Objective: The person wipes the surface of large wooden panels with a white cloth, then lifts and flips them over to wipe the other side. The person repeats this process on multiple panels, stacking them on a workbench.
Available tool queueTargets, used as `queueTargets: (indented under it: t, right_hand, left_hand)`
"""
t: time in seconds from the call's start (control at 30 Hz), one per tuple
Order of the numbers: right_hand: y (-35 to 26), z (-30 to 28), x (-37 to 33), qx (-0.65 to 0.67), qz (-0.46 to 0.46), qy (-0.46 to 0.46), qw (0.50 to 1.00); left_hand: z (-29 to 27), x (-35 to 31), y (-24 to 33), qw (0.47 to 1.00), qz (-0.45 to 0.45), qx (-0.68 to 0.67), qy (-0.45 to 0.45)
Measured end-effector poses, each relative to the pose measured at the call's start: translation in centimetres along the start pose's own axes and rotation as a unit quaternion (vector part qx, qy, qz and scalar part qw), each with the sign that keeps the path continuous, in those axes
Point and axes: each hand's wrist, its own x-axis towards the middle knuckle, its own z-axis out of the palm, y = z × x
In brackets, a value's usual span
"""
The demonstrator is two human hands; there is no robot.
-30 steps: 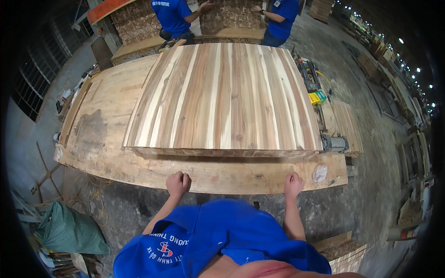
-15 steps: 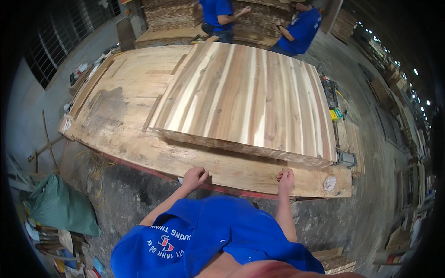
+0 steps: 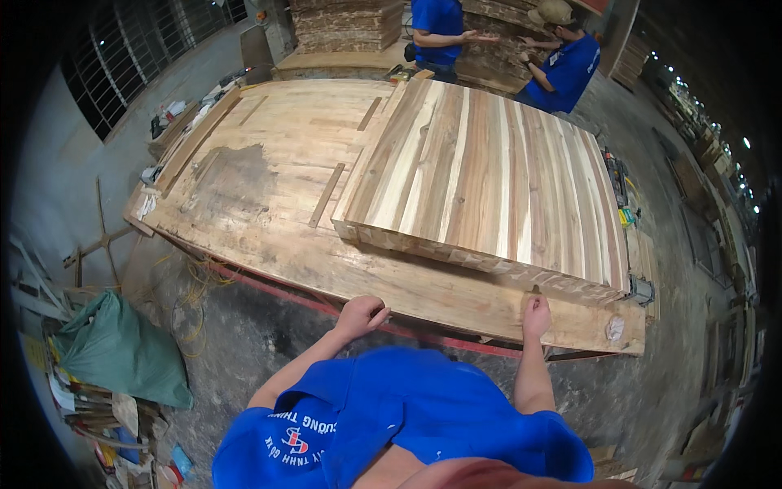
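My left hand [image 3: 362,317] is curled closed at the near edge of a wooden workbench [image 3: 244,216]; the inside of its fingers is hidden. Farther right, my right hand [image 3: 536,317] is held in a pinch over the bench's front strip. A small dark sliver [image 3: 536,289] shows at its fingertips, too small to name. Just beyond that hand lies a thick stack of striped wood panels [image 3: 481,183], its top face light and brown, its front edge toward me. Neither hand appears to touch the stack.
Two people in blue shirts [image 3: 438,33] [image 3: 570,69] are behind the bench, near piled boards [image 3: 346,28]. Loose wood strips [image 3: 327,196] lie left of the stack. A crumpled white scrap [image 3: 615,328] sits at the right corner. A green sack [image 3: 122,350] stands on the floor at left.
The view has shifted, so the bench and stack appear farther right. My right hand is still pinched near the stack's front edge, and my left stays curled. The people behind have moved their arms.
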Motion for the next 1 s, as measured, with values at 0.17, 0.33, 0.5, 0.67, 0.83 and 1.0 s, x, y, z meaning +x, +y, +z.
queueTargets:
  t: [0.17, 0.33, 0.5, 0.67, 0.83, 1.0]
  right_hand:
    - [-0.9, 1.2, -0.2, -0.012, -0.034, 0.003, 0.999]
    - [-2.9, 2.7, 1.7, 0.58, 0.389, 0.02, 0.715]
    - [-6.4, 3.9, 1.6, 0.779, 0.446, -0.009, 0.441]
    - [-6.3, 5.2, 2.1, 0.801, 0.452, -0.045, 0.391]
    - [-5.4, 6.1, 1.8, 0.813, 0.453, -0.064, 0.36]
    - [-4.9, 5.6, 1.9, 0.799, 0.458, -0.085, 0.379]
  left_hand:
    - [-1.6, 1.9, 0.1, 0.993, 0.101, 0.06, 0.007]
    - [-2.1, 6.7, 2.2, 0.974, 0.2, 0.104, 0.028]
    - [-2.2, 12.0, 4.5, 0.955, 0.249, 0.16, -0.034]
    - [0.6, 16.7, 6.1, 0.932, 0.273, 0.204, -0.126]
    - [4.6, 21.0, 8.1, 0.891, 0.312, 0.251, -0.214]
    - [8.3, 23.5, 8.9, 0.867, 0.375, 0.272, -0.183]
